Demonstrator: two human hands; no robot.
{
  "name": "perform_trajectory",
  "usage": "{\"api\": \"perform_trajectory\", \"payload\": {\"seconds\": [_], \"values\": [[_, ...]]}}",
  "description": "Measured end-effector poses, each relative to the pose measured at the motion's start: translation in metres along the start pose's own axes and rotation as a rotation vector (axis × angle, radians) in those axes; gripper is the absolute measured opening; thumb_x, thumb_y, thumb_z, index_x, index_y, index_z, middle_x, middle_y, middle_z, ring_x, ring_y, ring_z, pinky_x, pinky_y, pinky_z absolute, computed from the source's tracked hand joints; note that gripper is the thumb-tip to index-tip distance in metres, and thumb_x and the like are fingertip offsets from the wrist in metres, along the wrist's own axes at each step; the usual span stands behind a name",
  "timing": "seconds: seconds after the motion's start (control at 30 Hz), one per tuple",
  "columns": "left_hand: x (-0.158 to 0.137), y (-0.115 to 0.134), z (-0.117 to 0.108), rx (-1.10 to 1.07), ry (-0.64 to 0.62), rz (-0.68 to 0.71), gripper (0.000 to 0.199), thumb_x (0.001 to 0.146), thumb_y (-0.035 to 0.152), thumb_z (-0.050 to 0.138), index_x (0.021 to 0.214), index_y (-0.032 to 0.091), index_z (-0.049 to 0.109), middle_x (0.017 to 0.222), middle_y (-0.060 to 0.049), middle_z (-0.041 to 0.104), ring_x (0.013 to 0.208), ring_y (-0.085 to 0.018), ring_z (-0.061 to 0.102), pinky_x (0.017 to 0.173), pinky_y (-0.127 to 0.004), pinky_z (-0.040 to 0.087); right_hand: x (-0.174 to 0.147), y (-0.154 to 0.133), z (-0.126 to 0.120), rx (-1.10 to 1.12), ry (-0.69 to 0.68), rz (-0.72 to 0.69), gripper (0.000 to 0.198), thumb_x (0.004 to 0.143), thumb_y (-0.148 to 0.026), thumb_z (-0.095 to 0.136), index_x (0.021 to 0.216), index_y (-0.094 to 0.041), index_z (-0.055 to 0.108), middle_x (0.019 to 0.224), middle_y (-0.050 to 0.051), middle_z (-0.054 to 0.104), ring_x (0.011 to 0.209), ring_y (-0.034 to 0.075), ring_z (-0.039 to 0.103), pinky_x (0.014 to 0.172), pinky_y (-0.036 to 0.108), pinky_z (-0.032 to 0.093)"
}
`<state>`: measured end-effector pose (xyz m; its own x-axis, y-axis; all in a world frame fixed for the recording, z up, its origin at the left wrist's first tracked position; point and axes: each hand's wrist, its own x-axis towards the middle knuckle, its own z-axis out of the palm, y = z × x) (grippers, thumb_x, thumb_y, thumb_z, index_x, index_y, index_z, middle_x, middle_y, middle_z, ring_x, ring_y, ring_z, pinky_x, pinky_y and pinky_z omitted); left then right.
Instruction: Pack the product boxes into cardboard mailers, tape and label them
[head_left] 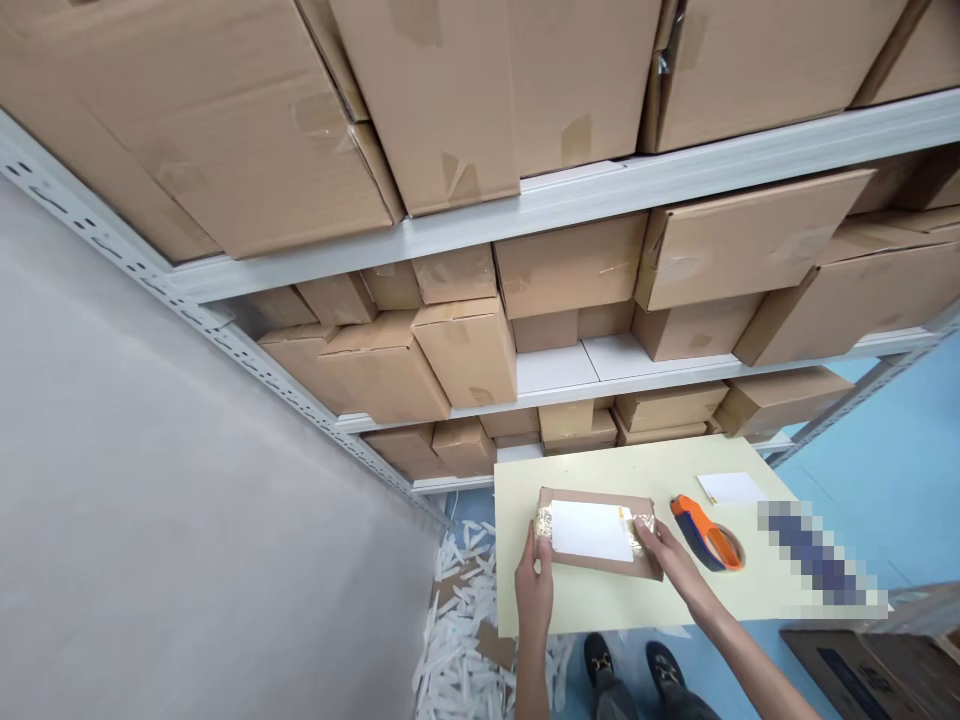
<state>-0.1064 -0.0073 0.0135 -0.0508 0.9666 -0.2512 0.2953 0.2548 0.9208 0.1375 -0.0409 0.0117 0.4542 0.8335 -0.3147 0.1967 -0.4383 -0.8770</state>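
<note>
A small flat cardboard box (600, 572) is held over the pale yellow table, with a white label (591, 530) on its upper face and shiny clear tape at both ends. My left hand (534, 575) grips its left end, thumb on top. At the right end, my right hand (660, 545) holds the box with fingers on the taped face. To the right of it lies an orange and dark blue tape dispenser (707, 535). Farther right on the table is a white paper sheet (729, 487).
Metal shelves (540, 215) full of cardboard boxes stand behind the table (517, 480). A grey wall (225, 500) runs along the left. White paper strips (465, 640) litter the floor. A dark-marked carton (862, 670) sits at lower right; a pixelated patch covers the table's right side.
</note>
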Motion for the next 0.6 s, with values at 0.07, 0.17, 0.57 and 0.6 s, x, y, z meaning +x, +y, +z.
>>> {"api": "perform_trajectory", "payload": {"seconds": [0.07,0.17,0.57,0.6], "values": [[-0.005,0.018,-0.003,-0.02,-0.017,0.029,0.063,0.093,0.059,0.043,0.144,0.022,0.049,0.148,-0.005,0.049,0.14,-0.023,0.043,0.114,-0.034,0.038,-0.006,-0.023,-0.011,0.063,-0.007,0.059,0.071,0.078,-0.071,0.049,0.126,-0.019,0.061,0.125,0.013,0.068,0.117,0.033,0.063,0.102,0.047,0.046],[-0.012,0.04,-0.004,-0.043,-0.035,0.071,0.064,0.094,0.06,0.04,0.147,0.024,0.045,0.15,-0.002,0.047,0.141,-0.022,0.041,0.114,-0.033,0.038,-0.022,-0.052,-0.027,0.106,0.071,0.022,0.069,0.079,-0.071,0.049,0.127,-0.023,0.061,0.133,0.01,0.064,0.127,0.032,0.056,0.111,0.047,0.038],[-0.051,0.109,0.031,-0.011,0.005,0.073,0.051,0.096,0.051,0.043,0.131,0.019,0.062,0.139,-0.005,0.059,0.137,-0.024,0.048,0.116,-0.036,0.037,-0.077,-0.062,-0.108,0.046,0.168,-0.049,0.074,0.078,-0.072,0.049,0.133,-0.025,0.06,0.137,0.008,0.061,0.122,0.034,0.059,0.106,0.046,0.043],[-0.057,0.114,0.039,0.011,-0.005,0.086,0.051,0.096,0.05,0.043,0.132,0.019,0.062,0.14,-0.004,0.058,0.137,-0.023,0.047,0.116,-0.035,0.037,-0.081,-0.058,-0.119,0.058,0.174,-0.057,0.072,0.079,-0.072,0.05,0.133,-0.026,0.06,0.135,0.007,0.063,0.12,0.033,0.06,0.104,0.046,0.044]]}}
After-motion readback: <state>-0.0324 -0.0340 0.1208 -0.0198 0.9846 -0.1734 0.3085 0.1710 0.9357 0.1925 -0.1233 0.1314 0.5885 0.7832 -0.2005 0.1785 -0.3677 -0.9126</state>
